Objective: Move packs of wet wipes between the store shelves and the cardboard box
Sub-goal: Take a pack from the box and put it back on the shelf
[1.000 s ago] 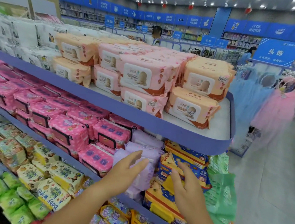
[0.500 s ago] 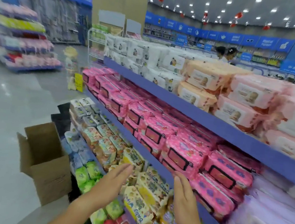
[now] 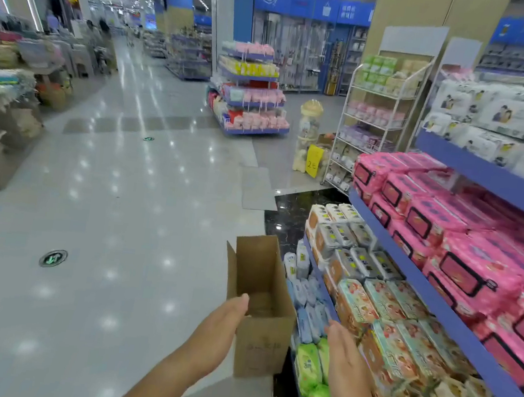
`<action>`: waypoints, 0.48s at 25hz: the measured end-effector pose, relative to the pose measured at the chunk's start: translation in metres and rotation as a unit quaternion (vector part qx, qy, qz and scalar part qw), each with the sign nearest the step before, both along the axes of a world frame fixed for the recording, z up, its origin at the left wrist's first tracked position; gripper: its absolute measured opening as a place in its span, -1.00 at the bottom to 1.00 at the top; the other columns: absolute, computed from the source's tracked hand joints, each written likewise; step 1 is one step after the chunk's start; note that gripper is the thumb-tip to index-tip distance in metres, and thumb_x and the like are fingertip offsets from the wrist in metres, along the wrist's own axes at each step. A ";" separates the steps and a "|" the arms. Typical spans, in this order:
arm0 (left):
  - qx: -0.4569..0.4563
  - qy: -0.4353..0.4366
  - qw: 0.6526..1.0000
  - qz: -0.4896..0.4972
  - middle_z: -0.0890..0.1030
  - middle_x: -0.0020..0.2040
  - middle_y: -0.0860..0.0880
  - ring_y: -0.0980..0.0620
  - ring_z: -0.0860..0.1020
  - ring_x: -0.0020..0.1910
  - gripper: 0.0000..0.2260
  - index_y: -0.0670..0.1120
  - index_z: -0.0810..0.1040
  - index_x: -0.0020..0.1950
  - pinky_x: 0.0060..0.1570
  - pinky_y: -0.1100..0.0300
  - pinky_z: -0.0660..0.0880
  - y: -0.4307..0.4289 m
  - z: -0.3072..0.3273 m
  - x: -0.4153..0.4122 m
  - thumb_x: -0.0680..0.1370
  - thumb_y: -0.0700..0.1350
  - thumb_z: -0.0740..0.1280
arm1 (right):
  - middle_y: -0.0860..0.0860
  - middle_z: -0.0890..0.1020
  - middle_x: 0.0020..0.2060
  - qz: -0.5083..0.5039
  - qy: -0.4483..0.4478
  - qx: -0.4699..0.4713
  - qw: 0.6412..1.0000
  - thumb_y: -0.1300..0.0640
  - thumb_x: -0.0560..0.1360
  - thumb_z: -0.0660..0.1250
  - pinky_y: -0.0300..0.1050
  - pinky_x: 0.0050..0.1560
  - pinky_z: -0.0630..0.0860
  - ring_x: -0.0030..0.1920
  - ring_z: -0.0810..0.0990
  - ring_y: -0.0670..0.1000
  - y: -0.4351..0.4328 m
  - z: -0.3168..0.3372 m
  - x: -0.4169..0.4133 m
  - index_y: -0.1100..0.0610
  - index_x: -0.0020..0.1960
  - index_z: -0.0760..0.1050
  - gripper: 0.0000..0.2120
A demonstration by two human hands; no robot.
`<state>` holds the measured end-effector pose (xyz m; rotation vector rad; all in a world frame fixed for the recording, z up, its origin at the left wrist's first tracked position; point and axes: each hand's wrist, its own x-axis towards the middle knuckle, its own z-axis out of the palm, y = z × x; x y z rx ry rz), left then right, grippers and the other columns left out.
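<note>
So, quick update. A second ago we were facing the right end of the display with both hands reaching at some lilac packs. Since then we've swung left, and the open-topped brown cardboard box (image 3: 257, 344) is now right in front of us. We picked nothing up on the way, so nothing has gone from shelf to box yet.

The left hand (image 3: 223, 327) and right hand (image 3: 345, 361) are both flat and empty. They're held apart with palms facing each other and the box between them. The left fingertips overlap the box's near left rim, but we can't tell if they're actually touching it. The right hand is just right of the box, in front of the lime green wet-wipe packs (image 3: 308, 363).

Our guess is we're about to grab the box itself, maybe to drag it closer to the packs we wanted.

The box stands upright on the shiny grey floor (image 3: 121, 215), flaps up, just beside the left end of the blue store shelves (image 3: 439, 293). What we can see of its inside looks bare, though the near wall hides part of the bottom.

The shelves are packed. Bright pink wet-wipe packs (image 3: 428, 217) fill the middle tier, and the green ones sit low down, near us.
</note>
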<state>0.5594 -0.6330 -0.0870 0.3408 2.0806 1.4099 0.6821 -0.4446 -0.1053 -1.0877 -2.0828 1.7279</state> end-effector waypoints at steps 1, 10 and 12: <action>-0.006 0.002 1.000 0.013 0.34 0.55 0.15 0.10 0.30 0.53 -0.34 0.14 0.28 0.58 0.55 0.05 0.18 0.003 -0.002 -0.032 0.57 0.43 -0.01 | -0.09 0.29 0.53 0.014 0.000 -0.009 1.000 -0.23 0.64 0.04 -0.02 0.49 0.18 0.52 0.25 -0.01 0.004 -0.007 -0.037 -0.01 0.56 0.25 -0.44; -0.022 0.015 0.999 -0.021 0.36 0.52 0.19 0.13 0.33 0.50 -0.39 0.16 0.28 0.57 0.50 0.10 0.21 0.055 -0.005 -0.265 0.59 0.40 0.02 | -0.11 0.29 0.53 0.013 -0.053 -0.038 0.998 -0.25 0.65 -0.01 -0.02 0.51 0.18 0.52 0.26 -0.03 0.055 -0.038 -0.257 -0.01 0.57 0.24 -0.43; -0.021 0.008 0.998 -0.063 0.36 0.53 0.19 0.14 0.33 0.50 -0.35 0.15 0.29 0.57 0.51 0.10 0.22 0.061 -0.024 -0.316 0.56 0.43 0.02 | -0.12 0.29 0.52 -0.017 -0.061 -0.034 0.997 -0.23 0.66 -0.01 0.01 0.53 0.20 0.51 0.27 -0.03 0.059 -0.058 -0.291 -0.03 0.57 0.22 -0.45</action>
